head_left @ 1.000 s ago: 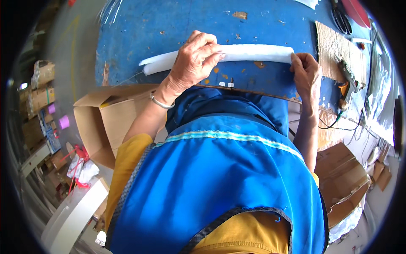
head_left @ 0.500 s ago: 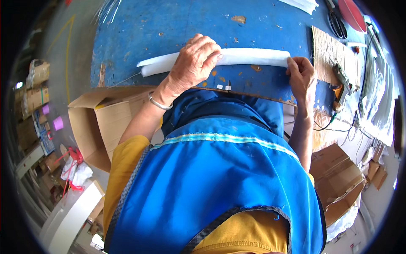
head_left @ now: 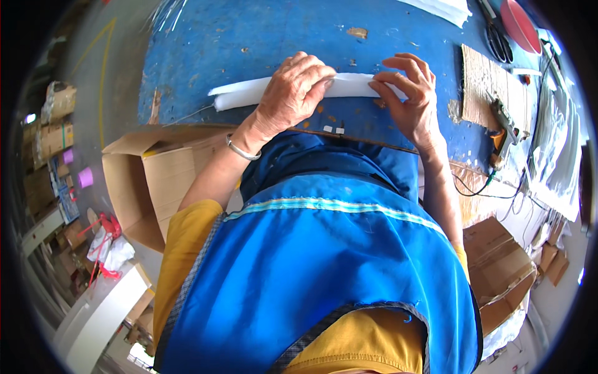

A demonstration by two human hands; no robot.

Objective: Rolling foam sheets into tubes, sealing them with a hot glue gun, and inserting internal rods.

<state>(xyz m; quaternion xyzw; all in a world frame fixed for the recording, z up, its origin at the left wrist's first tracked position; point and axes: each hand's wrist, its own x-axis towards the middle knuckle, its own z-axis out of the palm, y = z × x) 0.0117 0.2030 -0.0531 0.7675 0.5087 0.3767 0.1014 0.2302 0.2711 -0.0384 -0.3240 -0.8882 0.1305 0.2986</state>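
Observation:
A long white rolled strip [head_left: 240, 93], soft-looking like foam sheet or cloth, lies crosswise near the front edge of the blue tabletop [head_left: 205, 50]. Its left end shows a fold, and a thin wire or thread sticks out there. My left hand [head_left: 293, 90], with a bracelet on the wrist, is closed in a pinch on the strip's middle. Over the right part is my right hand [head_left: 408, 93], fingers apart and curved, thumb side at the strip. That hand hides the strip's right end.
At the right lie a corrugated cardboard piece [head_left: 479, 84], a hot glue gun [head_left: 501, 134] with its cord, black scissors [head_left: 497, 40] and a red bowl [head_left: 522, 28]. More white material [head_left: 442, 9] sits at the far edge. Open cartons [head_left: 180, 181] stand below the table.
My right hand has left the strip's right end and moved left along it, its fingers spreading. My left hand keeps its pinch in nearly the same place.

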